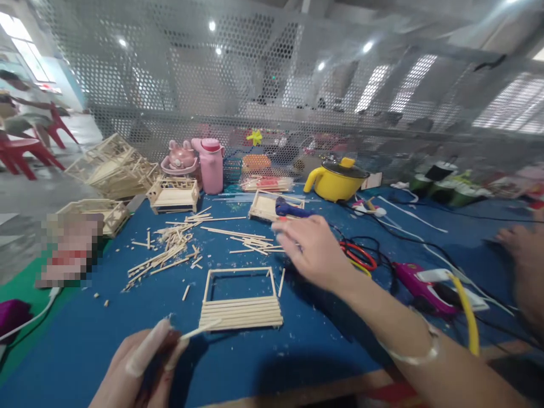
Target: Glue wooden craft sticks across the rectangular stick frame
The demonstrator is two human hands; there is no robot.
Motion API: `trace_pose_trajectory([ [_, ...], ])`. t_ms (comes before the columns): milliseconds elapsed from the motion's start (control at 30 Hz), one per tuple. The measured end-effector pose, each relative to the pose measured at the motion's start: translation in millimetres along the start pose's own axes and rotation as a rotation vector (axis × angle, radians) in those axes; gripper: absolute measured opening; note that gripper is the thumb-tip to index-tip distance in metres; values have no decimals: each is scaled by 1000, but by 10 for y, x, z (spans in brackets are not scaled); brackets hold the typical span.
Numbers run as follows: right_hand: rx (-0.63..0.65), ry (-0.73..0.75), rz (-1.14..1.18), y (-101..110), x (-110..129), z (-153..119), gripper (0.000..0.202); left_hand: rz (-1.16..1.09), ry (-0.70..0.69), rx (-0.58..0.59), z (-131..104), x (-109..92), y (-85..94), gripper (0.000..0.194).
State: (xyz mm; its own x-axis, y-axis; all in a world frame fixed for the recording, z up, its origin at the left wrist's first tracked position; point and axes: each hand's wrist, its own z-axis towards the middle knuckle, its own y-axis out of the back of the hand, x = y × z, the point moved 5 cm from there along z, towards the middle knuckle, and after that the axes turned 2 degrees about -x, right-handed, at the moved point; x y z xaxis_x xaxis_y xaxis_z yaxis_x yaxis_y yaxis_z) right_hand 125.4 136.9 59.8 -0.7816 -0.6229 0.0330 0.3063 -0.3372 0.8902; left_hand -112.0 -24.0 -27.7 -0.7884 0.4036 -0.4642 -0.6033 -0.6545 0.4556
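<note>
At the lower left, my left hand (pixel 140 362), with white coverings on its fingers, pinches a thin wooden stick (pixel 203 327). The tip of that stick reaches over a small rectangular stick frame (pixel 241 311), whose near half is covered by a row of sticks laid side by side. My right hand (pixel 312 249) is stretched out with fingers apart, beside a dark blue glue gun (pixel 289 208). Contact between them cannot be made out. Under the glue gun's front lies another small stick-built tray (pixel 264 206).
Loose sticks (pixel 174 249) lie scattered left of centre. Behind stand a small stick-built bed (pixel 173 195), a pink bottle (pixel 211 167) and a yellow pot (pixel 338 180). To the right are cables, a purple power strip (pixel 425 289) and another person's hand (pixel 521 249).
</note>
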Motion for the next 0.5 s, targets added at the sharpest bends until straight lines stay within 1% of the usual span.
trace_pose_trajectory([
  [33, -12, 128, 136, 61, 232, -151, 33, -13, -81, 65, 32, -67, -11, 58],
  [67, -14, 225, 236, 115, 426, -306, 32, -29, -147, 119, 63, -134, -24, 58],
  [100, -10, 288, 308, 157, 574, -453, 31, -56, -208, 157, 94, -203, -40, 58],
  [133, 12, 307, 366, 178, 672, -580, 24, -92, -254, 183, 123, -269, -60, 58],
  [167, 13, 295, 402, 196, 726, -683, 18, -127, -294, 204, 147, -331, -88, 57],
  [267, -1, 201, 436, 211, 737, -874, 9, -216, -343, 257, 193, -469, -199, 55],
  [367, -27, 154, 438, 205, 685, -950, 9, -266, -354, 312, 203, -558, -287, 52],
  [433, -44, 139, 425, 174, 625, -957, 9, -240, -350, 312, 216, -580, -298, 49],
  [467, -65, 123, 410, 149, 577, -945, 9, -194, -322, 297, 230, -560, -292, 47],
  [500, -90, 98, 391, 116, 516, -922, 9, -132, -264, 267, 249, -511, -275, 44],
])
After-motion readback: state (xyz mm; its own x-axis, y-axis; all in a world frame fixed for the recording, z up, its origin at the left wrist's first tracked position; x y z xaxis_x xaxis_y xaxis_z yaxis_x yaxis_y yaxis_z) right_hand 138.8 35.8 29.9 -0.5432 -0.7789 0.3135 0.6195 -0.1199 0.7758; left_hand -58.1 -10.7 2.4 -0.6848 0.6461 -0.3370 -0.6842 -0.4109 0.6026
